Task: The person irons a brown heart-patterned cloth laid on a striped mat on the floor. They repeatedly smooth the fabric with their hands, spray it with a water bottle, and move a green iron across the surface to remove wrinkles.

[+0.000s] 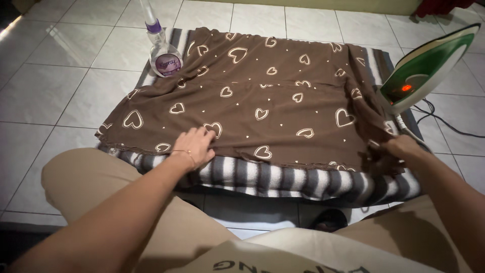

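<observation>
One clear plastic spray bottle [162,53] with purple collar stands at eleven o'clock; its round purple label [169,64] faces the camera.

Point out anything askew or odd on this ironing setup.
The brown heart-print cloth is bunched and creased at its right edge beside the upright iron, where the right hand pinches it. Nothing spilled or damaged.

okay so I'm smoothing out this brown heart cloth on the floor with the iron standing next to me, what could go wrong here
1. The iron stands on its heel right by the right hand, its light on. A tug on the brown cloth might tip it.
2. Its cord trails across the tiled floor, where it could snag.
3. The spray bottle sits on the cloth's far corner; pulling with the left hand may topple it.
</observation>
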